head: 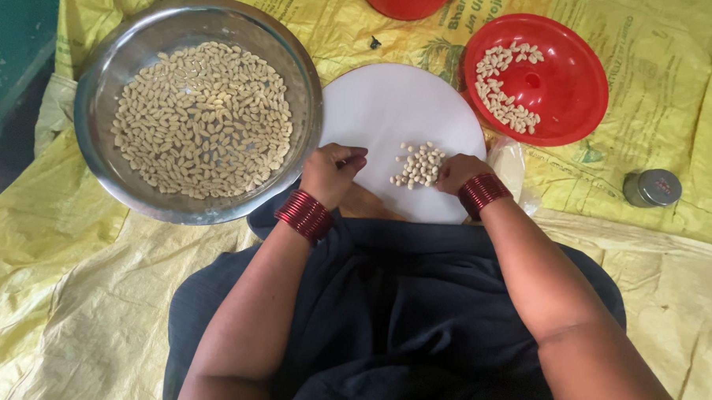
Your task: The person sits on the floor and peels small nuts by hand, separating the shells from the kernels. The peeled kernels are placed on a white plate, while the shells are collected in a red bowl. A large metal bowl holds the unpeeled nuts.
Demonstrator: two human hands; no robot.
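Overhead, head view: white round board (392, 104), centre, bearing small peanut pile (419, 165). Right hand (459, 173) curled, touching pile's 3 o'clock edge. Left hand (331, 173) closed at pile's 9 o'clock; contents indiscernible. Steel bowl (92, 99) of peanuts, 10 o'clock. Red plate (573, 82) with peanuts, 2 o'clock.

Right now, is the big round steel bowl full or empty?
Partly full: pale peeled nuts cover the steel bowl's bottom, with bare metal wall above them.

Yellow woven sack sheeting (76, 312) lay spread flat under everything, green and brown print across its top edge, a small round tin (652, 187) with a grey lid and red label stood at the right, a clear plastic bag (511, 165) peeked beside the white board.
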